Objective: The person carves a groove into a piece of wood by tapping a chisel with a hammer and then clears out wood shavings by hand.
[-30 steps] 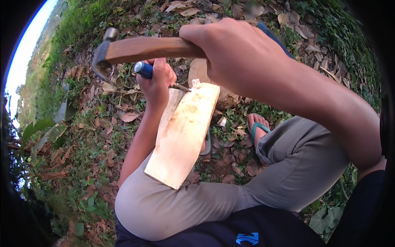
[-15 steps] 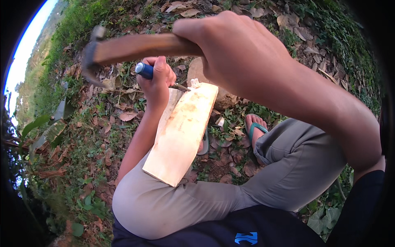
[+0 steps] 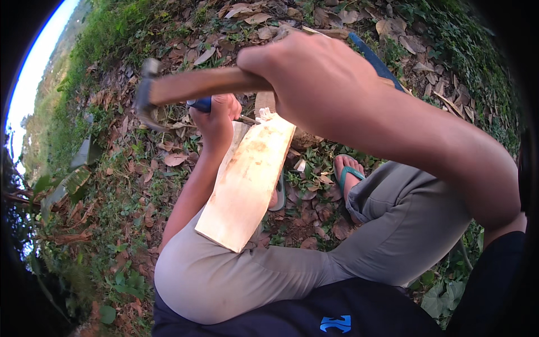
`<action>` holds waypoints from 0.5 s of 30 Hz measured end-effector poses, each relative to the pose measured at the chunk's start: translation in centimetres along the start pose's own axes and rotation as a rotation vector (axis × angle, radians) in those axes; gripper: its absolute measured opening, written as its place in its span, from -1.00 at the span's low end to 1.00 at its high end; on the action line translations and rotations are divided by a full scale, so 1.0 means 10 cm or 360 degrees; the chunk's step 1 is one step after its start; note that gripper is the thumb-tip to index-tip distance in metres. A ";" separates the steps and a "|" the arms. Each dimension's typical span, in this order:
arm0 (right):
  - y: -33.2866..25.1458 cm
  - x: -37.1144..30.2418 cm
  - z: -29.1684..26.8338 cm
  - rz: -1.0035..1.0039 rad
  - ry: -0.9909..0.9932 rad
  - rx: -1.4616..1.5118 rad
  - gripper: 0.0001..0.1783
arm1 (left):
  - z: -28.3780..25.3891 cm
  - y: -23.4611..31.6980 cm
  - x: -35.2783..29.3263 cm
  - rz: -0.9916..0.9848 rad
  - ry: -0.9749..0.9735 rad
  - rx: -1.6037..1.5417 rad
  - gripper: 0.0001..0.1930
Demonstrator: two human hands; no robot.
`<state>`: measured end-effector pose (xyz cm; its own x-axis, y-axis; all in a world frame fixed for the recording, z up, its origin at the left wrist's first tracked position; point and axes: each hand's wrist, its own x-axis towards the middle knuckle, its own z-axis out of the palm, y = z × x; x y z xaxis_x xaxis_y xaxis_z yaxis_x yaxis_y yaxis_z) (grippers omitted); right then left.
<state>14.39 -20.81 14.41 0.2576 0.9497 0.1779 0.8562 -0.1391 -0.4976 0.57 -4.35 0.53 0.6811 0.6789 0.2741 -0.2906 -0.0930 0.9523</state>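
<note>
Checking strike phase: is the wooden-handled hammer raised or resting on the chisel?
Raised: the wooden-handled hammer, in the right hand, has its head clear of the blue-handled chisel.

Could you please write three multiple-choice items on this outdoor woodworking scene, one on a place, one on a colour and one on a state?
1. Where does the near end of the wooden board rest?
A. on the person's left thigh
B. on a table
C. in a bucket

2. What colour is the handle of the chisel?
A. red
B. blue
C. yellow

3. How is the hammer held?
A. lying on the ground
B. hanging from a belt
C. raised in the right hand

Answers:
1. A, the board's lower end lies on the bent left leg.
2. B, a blue handle sticks out of the left hand.
3. C, the right hand's fingers wrap the wooden handle, with the head above the leaf litter.
</note>
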 end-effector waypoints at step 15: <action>0.05 -0.03 0.03 0.0025 0.0019 -0.0015 -0.78 | 0.01 0.03 -0.05 0.0023 -0.0039 -0.0073 -0.66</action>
<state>14.61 -21.10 13.82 0.2761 0.9441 0.1802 0.8564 -0.1565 -0.4921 0.21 -4.84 0.64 0.6926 0.6598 0.2915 -0.3305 -0.0689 0.9413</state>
